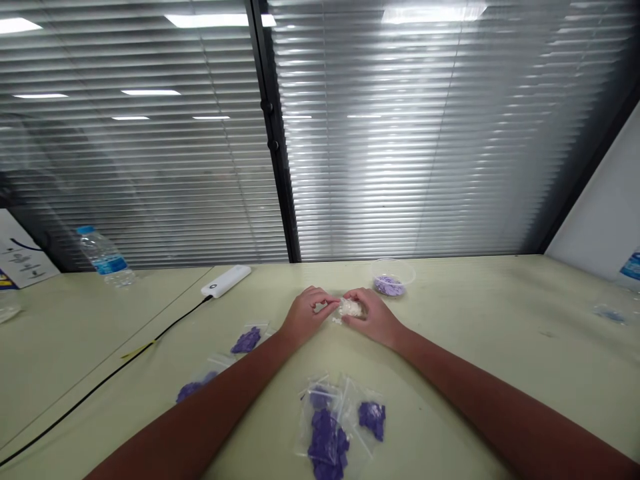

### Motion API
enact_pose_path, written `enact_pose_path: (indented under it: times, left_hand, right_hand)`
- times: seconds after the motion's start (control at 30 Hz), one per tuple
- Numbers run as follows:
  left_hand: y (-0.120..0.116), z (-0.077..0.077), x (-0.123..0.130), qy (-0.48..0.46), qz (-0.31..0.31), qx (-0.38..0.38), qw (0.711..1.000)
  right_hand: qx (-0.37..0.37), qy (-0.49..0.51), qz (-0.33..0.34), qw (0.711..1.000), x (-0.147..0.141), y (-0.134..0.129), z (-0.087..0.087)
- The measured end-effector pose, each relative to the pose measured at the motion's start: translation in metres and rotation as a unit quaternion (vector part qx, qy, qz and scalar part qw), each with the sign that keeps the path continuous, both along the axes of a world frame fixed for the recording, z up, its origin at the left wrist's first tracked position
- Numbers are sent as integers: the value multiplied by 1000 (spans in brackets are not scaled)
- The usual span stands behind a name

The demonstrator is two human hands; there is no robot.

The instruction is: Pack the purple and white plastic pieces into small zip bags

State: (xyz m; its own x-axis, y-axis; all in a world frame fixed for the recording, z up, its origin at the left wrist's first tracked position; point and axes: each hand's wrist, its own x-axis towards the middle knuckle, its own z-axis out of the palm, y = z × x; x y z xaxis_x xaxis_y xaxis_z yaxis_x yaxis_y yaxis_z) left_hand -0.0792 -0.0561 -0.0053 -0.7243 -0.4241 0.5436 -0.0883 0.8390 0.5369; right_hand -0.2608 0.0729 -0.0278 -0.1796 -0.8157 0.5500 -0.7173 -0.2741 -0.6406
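A small heap of white pieces (pixel 351 307) lies on the pale table between my hands. My left hand (pixel 310 312) is at its left edge, thumb and forefinger pinched together; anything between them is too small to make out. My right hand (pixel 373 316) curves around the heap's right side, thumb and fingers apart and touching it. Just behind my right hand sits a clear round tub (pixel 393 272) with light purple pieces in it. Clear bags of dark purple pieces (pixel 327 433) lie nearer to me, between my forearms.
More bags of purple pieces (pixel 247 339) lie beside my left forearm. A white power bank (pixel 226 281) with a black cable (pixel 107 379) is at the left. Water bottles stand at the far left (pixel 106 257) and right edge (pixel 631 268). Window blinds rise behind the table.
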Motion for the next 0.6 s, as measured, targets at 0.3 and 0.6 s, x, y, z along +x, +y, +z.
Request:
enact_pose_path:
  times: [0.3, 0.6]
  left_hand:
    - [9, 5, 3, -6, -29, -54, 998]
    - [-2, -4, -3, -50, 4, -23, 998]
  right_hand:
    - [-31, 87, -17, 996, 2, 0, -1]
    - [-19, 140, 11, 990, 8, 5, 3]
